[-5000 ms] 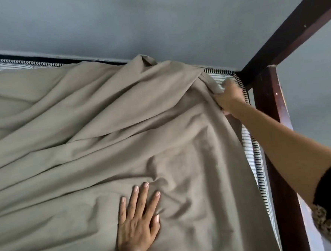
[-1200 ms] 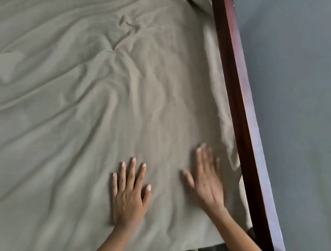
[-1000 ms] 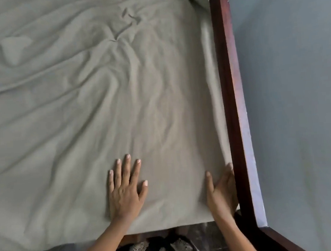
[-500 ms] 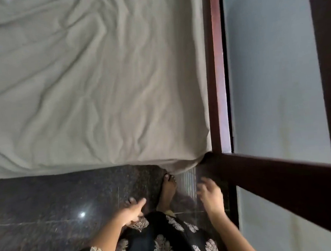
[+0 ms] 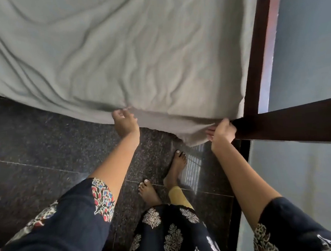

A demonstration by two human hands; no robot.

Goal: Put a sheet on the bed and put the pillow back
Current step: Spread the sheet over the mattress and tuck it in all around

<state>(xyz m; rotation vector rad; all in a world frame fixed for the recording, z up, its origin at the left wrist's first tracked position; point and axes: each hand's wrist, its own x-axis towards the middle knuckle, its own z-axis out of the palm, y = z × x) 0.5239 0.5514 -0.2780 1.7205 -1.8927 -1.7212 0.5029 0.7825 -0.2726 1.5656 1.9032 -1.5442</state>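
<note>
A wrinkled grey-beige sheet covers the bed and hangs over its near edge. My left hand grips the sheet's hanging edge near the middle of the view. At the bed's right corner my right hand holds the same edge beside the dark wooden bed frame. Below that corner a strip of the striped mattress shows. No pillow is in view.
I stand barefoot on dark speckled floor tiles at the bed's near side. A dark wooden rail runs right from the bed's corner, with a grey wall behind it.
Both hands left the flat sheet top, dropped off the bed and have come up to take hold of the sheet's hanging edge. The view has tilted down to the floor.
</note>
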